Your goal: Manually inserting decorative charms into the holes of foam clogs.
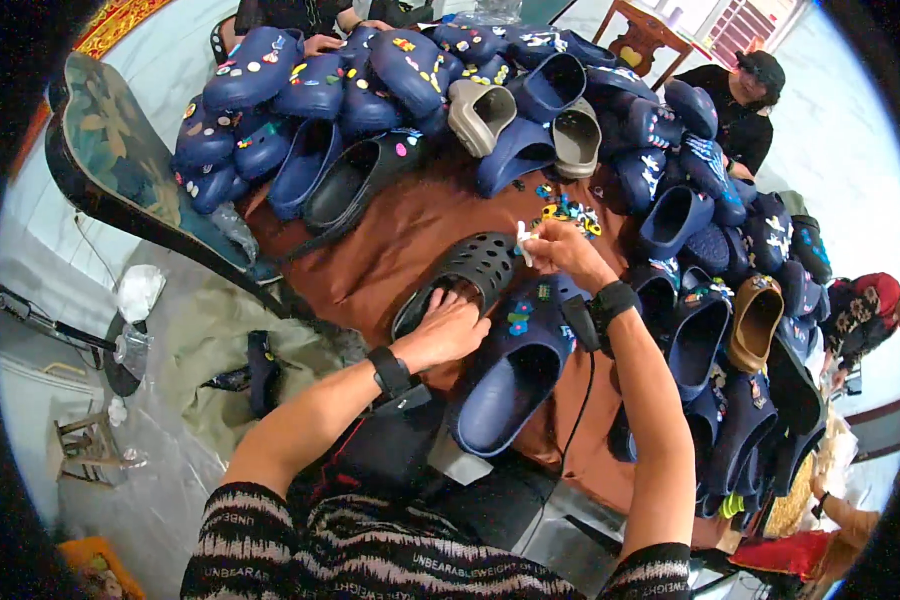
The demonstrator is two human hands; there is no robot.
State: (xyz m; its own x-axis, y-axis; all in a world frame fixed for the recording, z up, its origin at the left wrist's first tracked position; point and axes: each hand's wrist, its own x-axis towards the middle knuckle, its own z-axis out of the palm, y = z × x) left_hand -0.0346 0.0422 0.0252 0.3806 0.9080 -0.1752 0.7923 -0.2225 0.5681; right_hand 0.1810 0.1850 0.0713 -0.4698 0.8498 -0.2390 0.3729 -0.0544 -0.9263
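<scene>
Black perforated clog [467,272] on brown tabletop [390,240], steadied by left hand [448,328] fingers inside its opening; right hand [560,250] pinching small white charm [523,238]; best pressed squarely into a hole

Small workshop or home workroom for decorating footwear, brown table [400,235] heaped far and right with navy foam clogs [320,85], loose colourful shoe charms [568,212] near the middle, another seated person [745,100] far right, wooden chair [642,38] behind, pale floor at left.
</scene>
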